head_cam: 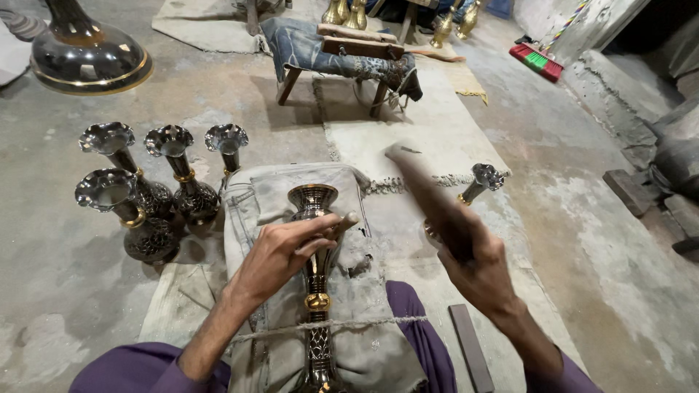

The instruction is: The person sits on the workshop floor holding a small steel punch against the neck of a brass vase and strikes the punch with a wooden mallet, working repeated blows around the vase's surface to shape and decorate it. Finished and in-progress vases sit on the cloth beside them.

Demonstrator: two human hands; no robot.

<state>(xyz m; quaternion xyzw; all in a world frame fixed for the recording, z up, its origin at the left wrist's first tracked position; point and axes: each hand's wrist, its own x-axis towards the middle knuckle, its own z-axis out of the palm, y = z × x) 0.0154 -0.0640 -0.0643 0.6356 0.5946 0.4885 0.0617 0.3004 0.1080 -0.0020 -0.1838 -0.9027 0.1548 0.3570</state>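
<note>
A tall dark metal vase (314, 276) with gold bands lies lengthwise on a folded grey cloth pad (269, 211) over my lap. My left hand (280, 255) rests on its neck and pinches a small chisel (346, 220) against the metal near the mouth. My right hand (477, 273) is raised to the right, gripping a wooden mallet (426, 185) that is blurred and tilted up toward the left.
Several finished fluted vases (145, 189) stand at the left; one more vase (477, 182) stands behind the mallet. A low wooden stool (342, 54) with cloth sits ahead. A flat dark bar (470, 349) lies by my right knee. A large metal base (87, 54) is top left, a broom (537, 60) top right.
</note>
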